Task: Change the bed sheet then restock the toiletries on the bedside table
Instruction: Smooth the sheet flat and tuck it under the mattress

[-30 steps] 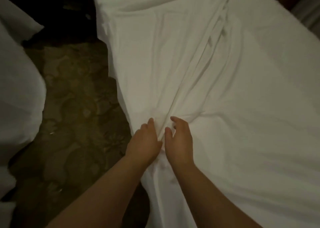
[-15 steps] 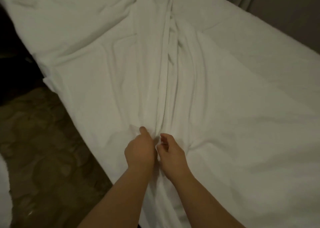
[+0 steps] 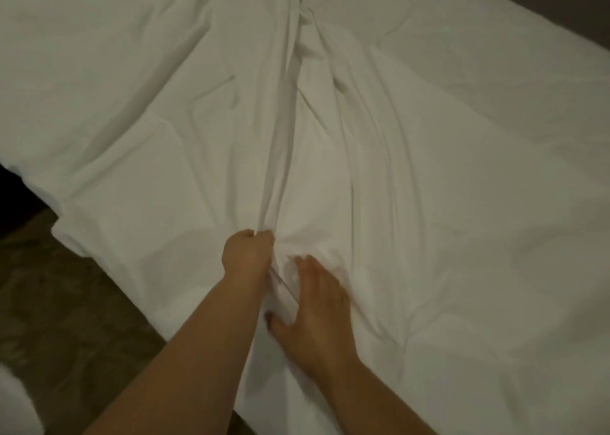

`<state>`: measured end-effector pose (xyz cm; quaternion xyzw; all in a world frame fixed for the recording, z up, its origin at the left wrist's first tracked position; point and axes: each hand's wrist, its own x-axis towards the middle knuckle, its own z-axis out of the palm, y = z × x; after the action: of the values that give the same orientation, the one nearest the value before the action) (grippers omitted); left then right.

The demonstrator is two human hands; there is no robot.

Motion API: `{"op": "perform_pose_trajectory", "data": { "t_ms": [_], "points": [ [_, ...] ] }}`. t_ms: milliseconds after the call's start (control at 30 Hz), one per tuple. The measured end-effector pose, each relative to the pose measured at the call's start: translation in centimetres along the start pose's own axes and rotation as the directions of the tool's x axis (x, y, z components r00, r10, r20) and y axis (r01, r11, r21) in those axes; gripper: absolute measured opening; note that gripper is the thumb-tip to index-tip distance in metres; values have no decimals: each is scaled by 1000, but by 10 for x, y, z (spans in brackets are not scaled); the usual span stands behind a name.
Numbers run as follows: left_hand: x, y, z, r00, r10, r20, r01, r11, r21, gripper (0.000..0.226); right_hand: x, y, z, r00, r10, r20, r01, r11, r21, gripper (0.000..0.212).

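My left hand (image 3: pixel 247 253) is curled tight around a gathered ridge of the white bed sheet (image 3: pixel 429 187), my fingers closed over the fold so that the cloth runs away from my fist in a long taut pleat toward the far end of the bed. My right hand (image 3: pixel 317 309) lies just beside it, palm down and fingers spread nearly straight, pressing flat on the sheet with a bit of bunched fabric between my thumb and my left wrist; it holds nothing. The sheet covers the whole bed in front of me, wrinkled in lines that fan out from my left fist, and its near edge hangs over the side of the mattress. The dark patterned carpet (image 3: pixel 66 319) shows at lower left, with something white (image 3: pixel 16 401) in the corner that I cannot make out.
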<state>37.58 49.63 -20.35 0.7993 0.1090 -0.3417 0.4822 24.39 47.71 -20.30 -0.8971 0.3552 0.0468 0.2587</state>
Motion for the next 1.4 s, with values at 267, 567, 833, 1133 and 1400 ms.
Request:
{"op": "perform_pose_trajectory", "data": {
  "t_ms": [267,567,833,1133,1400],
  "points": [
    [22,-3,-58,970,-111,216,132,988,-83,39,-17,-38,46,903,-95,-420,11,980,-199,20],
    [75,55,-43,913,323,250,-409,722,558,48,-55,-65,67,894,-71,-442,-31,975,-218,33],
    [82,49,-46,855,413,313,-515,606,606,28,-67,-66,77,900,-160,-406,58,966,-252,19],
    [91,-10,-135,1000,14,-14,-13,996,90,32,-73,-52,97,976,-72,-205,20,969,-245,57],
    [124,39,-131,979,201,-24,-197,975,107,41,2,-109,65,995,80,-67,-63,973,223,92]
  ]
}}
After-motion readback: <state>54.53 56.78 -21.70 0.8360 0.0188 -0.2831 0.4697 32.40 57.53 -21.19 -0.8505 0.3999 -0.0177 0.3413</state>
